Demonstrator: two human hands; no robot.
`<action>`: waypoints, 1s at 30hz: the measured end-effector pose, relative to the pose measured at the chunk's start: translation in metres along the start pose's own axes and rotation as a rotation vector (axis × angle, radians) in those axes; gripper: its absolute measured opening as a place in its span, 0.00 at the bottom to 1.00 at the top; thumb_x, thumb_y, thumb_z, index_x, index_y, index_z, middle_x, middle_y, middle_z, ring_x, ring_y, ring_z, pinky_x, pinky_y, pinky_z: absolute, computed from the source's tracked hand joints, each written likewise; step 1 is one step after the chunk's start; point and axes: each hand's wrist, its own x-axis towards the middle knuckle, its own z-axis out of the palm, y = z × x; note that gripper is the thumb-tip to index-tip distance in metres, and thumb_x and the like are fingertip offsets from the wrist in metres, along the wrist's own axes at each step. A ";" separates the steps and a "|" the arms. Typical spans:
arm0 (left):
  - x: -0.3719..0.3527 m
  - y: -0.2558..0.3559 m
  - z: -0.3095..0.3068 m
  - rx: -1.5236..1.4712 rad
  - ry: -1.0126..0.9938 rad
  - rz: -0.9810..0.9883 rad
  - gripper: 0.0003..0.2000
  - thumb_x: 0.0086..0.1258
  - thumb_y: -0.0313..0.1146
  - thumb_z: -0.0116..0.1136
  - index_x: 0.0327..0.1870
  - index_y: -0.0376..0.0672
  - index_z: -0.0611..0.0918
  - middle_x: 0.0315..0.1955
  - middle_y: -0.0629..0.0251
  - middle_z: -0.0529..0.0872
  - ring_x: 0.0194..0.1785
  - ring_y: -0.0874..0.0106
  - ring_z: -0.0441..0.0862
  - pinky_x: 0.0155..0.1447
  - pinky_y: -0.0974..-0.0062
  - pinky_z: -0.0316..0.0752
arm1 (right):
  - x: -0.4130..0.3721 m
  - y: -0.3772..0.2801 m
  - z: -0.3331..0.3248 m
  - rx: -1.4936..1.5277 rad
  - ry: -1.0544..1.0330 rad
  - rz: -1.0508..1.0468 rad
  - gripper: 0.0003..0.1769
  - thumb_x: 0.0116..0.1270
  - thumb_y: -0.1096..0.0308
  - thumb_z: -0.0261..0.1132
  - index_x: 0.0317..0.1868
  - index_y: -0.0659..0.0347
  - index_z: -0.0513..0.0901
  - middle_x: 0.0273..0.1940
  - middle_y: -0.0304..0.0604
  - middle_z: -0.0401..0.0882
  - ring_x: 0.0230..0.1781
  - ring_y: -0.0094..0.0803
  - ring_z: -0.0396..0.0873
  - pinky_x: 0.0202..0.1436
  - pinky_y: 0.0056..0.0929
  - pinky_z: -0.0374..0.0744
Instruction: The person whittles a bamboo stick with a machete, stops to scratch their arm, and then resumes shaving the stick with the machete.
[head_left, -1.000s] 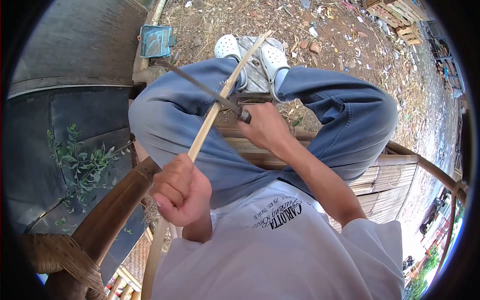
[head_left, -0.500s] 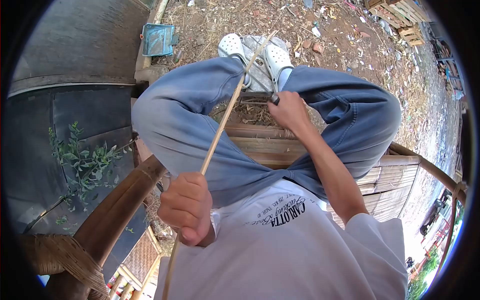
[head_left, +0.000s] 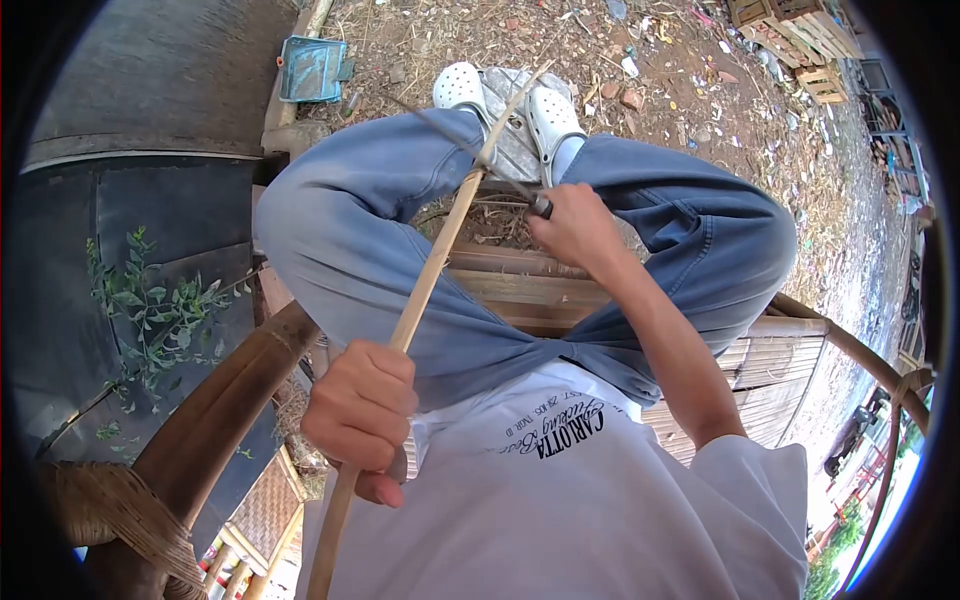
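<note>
A long pale bamboo strip (head_left: 437, 262) runs diagonally from beside my body up between the shoes. My left hand (head_left: 361, 415) is wrapped tightly round its lower part. In my right hand (head_left: 580, 228) is the dark handle of a knife (head_left: 433, 128), gripped near my right shin. The knife's thin blade points up and left, crossing the strip near its upper end, where a small curl or nick shows at the crossing. Beneath the strip's far end lies a grey slab (head_left: 507, 110) between my white clogs (head_left: 460, 87).
I sit cross-legged on a bamboo seat (head_left: 530, 290) with a thick bamboo rail (head_left: 225, 400) at left. A blue dustpan (head_left: 312, 70) lies by the wall. Leafy twigs (head_left: 150, 310) hang at left; wooden crates (head_left: 795, 40) stand at the far right on littered ground.
The knife blade has swung from pointing along the shoes to lying across the strip. The strip has turned, showing a broader face, and my left hand has shifted slightly left and down.
</note>
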 end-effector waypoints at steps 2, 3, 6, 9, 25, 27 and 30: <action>0.003 -0.002 0.001 -0.003 -0.064 -0.020 0.27 0.64 0.40 0.62 0.09 0.47 0.59 0.07 0.75 0.59 0.09 0.76 0.56 0.18 0.77 0.45 | 0.022 0.029 -0.002 -0.083 0.018 0.249 0.12 0.55 0.64 0.62 0.25 0.68 0.80 0.21 0.61 0.76 0.28 0.60 0.76 0.38 0.50 0.75; 0.003 -0.004 0.002 -0.007 -0.064 -0.019 0.27 0.64 0.40 0.62 0.09 0.47 0.59 0.07 0.75 0.59 0.09 0.76 0.56 0.18 0.77 0.45 | 0.015 0.028 -0.004 -0.064 -0.024 0.178 0.12 0.56 0.65 0.62 0.25 0.68 0.80 0.21 0.61 0.76 0.27 0.60 0.76 0.36 0.50 0.75; -0.004 -0.003 0.013 0.027 0.054 0.007 0.28 0.67 0.42 0.60 0.08 0.49 0.60 0.07 0.76 0.60 0.09 0.79 0.55 0.18 0.76 0.43 | -0.016 -0.045 -0.005 0.071 -0.156 0.056 0.14 0.57 0.62 0.64 0.32 0.67 0.85 0.29 0.63 0.81 0.36 0.57 0.82 0.46 0.51 0.79; -0.009 0.001 0.040 0.163 0.589 0.008 0.28 0.74 0.44 0.50 0.10 0.51 0.58 0.07 0.78 0.58 0.12 0.80 0.52 0.23 0.77 0.46 | 0.006 -0.017 0.030 0.098 -0.070 0.239 0.14 0.57 0.62 0.64 0.31 0.67 0.84 0.29 0.64 0.81 0.36 0.60 0.81 0.45 0.52 0.78; -0.002 -0.008 0.057 0.060 1.402 -0.085 0.25 0.82 0.38 0.30 0.15 0.53 0.54 0.11 0.75 0.52 0.18 0.79 0.49 0.32 0.78 0.53 | -0.001 -0.028 0.076 0.188 0.054 0.213 0.12 0.58 0.64 0.64 0.30 0.67 0.82 0.26 0.62 0.79 0.32 0.60 0.80 0.40 0.50 0.77; -0.002 -0.011 0.058 0.054 1.462 -0.127 0.25 0.82 0.39 0.29 0.15 0.53 0.54 0.11 0.75 0.52 0.19 0.79 0.50 0.32 0.77 0.53 | 0.012 0.000 0.084 0.223 0.138 0.341 0.10 0.57 0.66 0.63 0.28 0.66 0.80 0.23 0.60 0.78 0.29 0.60 0.78 0.36 0.48 0.76; 0.005 -0.007 0.064 0.032 1.363 -0.101 0.25 0.83 0.40 0.30 0.16 0.52 0.55 0.12 0.74 0.54 0.20 0.79 0.52 0.35 0.77 0.56 | -0.022 -0.039 0.078 0.323 0.150 0.041 0.10 0.61 0.66 0.61 0.28 0.66 0.80 0.23 0.60 0.77 0.28 0.59 0.78 0.35 0.49 0.75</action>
